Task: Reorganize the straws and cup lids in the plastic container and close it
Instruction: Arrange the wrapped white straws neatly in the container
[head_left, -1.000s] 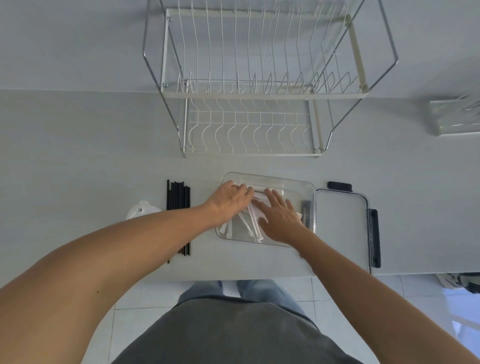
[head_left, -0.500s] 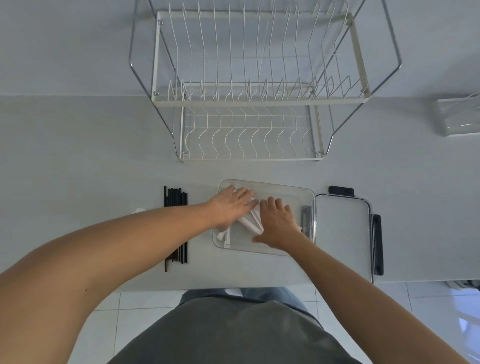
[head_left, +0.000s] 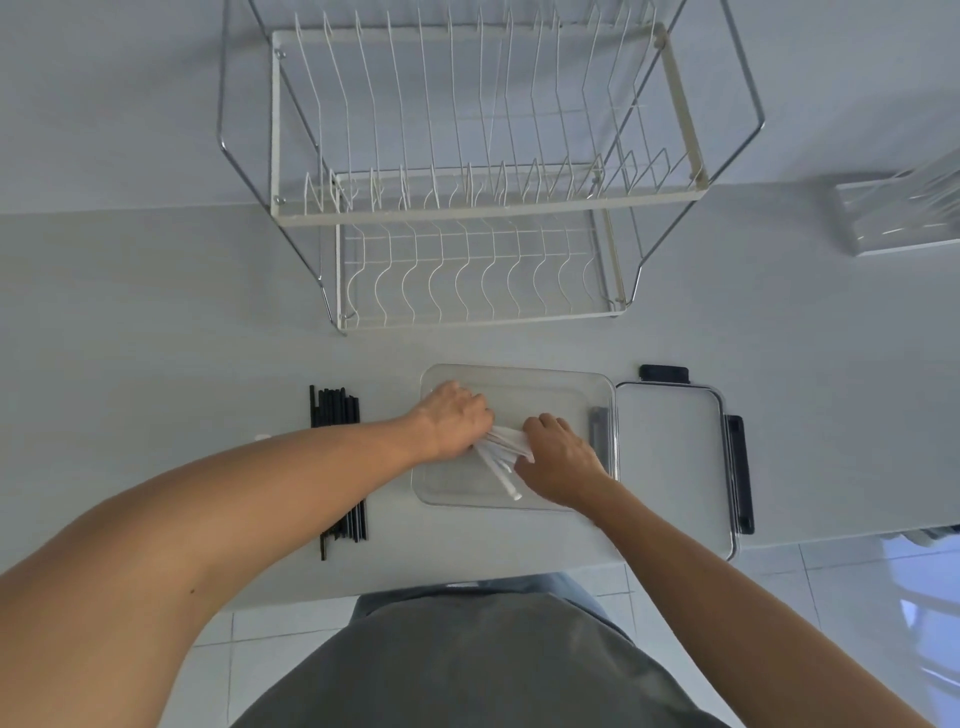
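- A wire dish rack (head_left: 467, 208) is seen on the counter (head_left: 156, 322), well beyond both hands
- A clear lid with black clips (head_left: 675, 467) is laid flat just to the right of the right hand, touching the side of the container
- The clear plastic container (head_left: 519, 384) is placed on the counter, open, and both hands are reached into it
- A row of black straws (head_left: 337, 410) is laid on the counter to the left of the left hand, partly hidden under the left forearm
- The left hand (head_left: 454, 418) is held inside the container with fingers curled down around one end of the white straws
- The right hand (head_left: 558, 454) is placed at the right of the bundle, fingers bent over the straws; if they are pinched or only pressed cannot be told
- The white straws (head_left: 501, 457) are gathered between the two hands, inside the container, and their free ends are pointed toward the near wall
- A small white thing (head_left: 262, 437) is seen by the left forearm, mostly hidden
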